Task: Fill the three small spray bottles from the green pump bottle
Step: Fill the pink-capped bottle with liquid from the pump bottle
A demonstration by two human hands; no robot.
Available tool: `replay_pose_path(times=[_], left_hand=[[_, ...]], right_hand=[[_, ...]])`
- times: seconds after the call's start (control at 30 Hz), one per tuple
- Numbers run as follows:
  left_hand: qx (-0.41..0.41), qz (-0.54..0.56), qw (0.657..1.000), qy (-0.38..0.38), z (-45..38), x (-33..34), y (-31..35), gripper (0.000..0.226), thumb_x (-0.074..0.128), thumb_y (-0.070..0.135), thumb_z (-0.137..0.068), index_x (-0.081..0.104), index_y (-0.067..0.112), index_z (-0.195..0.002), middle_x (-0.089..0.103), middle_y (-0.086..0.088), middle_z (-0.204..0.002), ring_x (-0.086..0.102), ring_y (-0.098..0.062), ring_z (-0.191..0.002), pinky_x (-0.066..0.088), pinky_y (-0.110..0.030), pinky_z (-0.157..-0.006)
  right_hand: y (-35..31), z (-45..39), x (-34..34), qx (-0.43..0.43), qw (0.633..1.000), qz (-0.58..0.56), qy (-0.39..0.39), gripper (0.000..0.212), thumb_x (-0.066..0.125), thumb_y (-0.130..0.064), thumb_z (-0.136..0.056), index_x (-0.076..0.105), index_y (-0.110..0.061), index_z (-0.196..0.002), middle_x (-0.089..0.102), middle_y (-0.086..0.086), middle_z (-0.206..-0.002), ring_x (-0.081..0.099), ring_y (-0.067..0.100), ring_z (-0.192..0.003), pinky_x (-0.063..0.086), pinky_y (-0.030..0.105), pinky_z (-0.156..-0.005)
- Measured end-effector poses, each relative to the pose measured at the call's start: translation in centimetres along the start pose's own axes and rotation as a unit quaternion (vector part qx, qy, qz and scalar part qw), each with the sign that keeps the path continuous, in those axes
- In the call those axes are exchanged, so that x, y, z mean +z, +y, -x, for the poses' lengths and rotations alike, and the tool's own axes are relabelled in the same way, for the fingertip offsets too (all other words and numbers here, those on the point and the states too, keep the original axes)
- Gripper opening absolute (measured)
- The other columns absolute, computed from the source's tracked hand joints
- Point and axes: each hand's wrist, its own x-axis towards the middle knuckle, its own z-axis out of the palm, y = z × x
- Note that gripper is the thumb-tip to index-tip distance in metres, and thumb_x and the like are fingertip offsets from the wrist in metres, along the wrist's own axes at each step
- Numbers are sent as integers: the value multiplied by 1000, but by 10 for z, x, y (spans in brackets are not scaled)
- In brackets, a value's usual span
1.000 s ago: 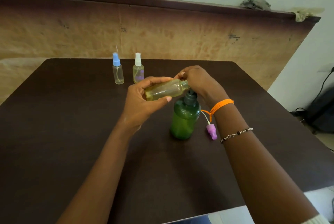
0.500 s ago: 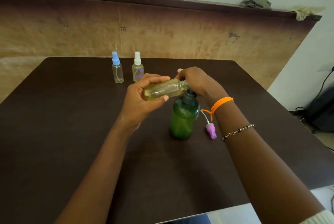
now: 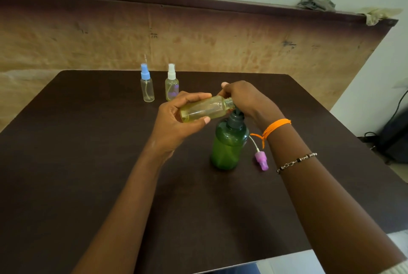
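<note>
Sideways, left hand [image 3: 176, 123] grips yellow-filled spray bottle [image 3: 204, 109]; right hand [image 3: 247, 99] presses green pump bottle [image 3: 228, 143]

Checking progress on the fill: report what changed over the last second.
Almost nothing. The left hand still grips the tilted open bottle with its neck at the green pump bottle; the right hand stays on the pump. The purple sprayer, blue-capped bottle and white-capped bottle are unmoved.

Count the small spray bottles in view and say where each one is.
3. The blue-capped spray bottle and the white-capped spray bottle stand upright, side by side, at the table's far side. The uncapped spray bottle is held sideways in the left hand, at the green pump bottle.
</note>
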Motion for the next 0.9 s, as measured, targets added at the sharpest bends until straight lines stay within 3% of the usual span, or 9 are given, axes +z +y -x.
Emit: replay_pose_path(times=[0.1,0.23,0.33,0.6,0.73,0.83,0.9], left_hand=[[-7,11,1000,0,2,2,2,47,76,14,-63,66,27,-107,66,1,-104,64,-11,-100,50,-21,-83],[-17,18,1000,7,1,1,4,51,71,0,-66,60,18,-112,69,4,-97,65,-6,-95,50,-17,-80],[-24,29,999,15,1,2,4,48,70,-1,-66,60,16,-109,72,9,-93,66,-5,-93,50,-16,-78],[-29,31,999,26,3,1,1,40,77,20,-58,63,19,-96,72,9,-95,66,-9,-95,51,-18,-77],[-27,36,999,22,1,0,1,40,79,15,-58,63,18,-95,72,8,-94,67,-9,-94,51,-17,-76],[-20,37,999,22,0,1,2,40,79,18,-58,64,18,-95,71,4,-96,67,-11,-95,51,-18,-77],[-20,37,999,24,1,1,2,40,77,20,-58,64,18,-96,71,5,-96,66,-10,-95,51,-18,-77]], right_hand=[[2,0,2,-11,999,-5,32,36,34,-15,-100,49,-18,-68,52,7,-89,48,13,-62,40,17,-51],[-3,1,0,-1,1000,-10,11,48,32,-30,-102,56,-11,-66,55,7,-65,49,15,-56,40,24,-51],[-6,2,-3,3,1000,-5,0,52,29,-40,-101,57,-11,-68,52,6,-63,44,14,-54,33,26,-51],[0,2,3,17,1000,-9,13,47,32,-25,-102,53,-12,-63,51,6,-63,47,14,-53,41,18,-49],[-2,2,0,7,1000,2,8,50,31,-34,-101,55,-12,-64,56,6,-58,49,15,-56,36,26,-54],[-5,2,-4,5,998,55,-7,54,30,-45,-99,56,-11,-65,54,-4,-36,49,13,-54,34,27,-56],[-3,1,-3,-3,999,42,5,53,33,-43,-99,54,-11,-63,53,-3,-38,47,12,-51,34,26,-54]])
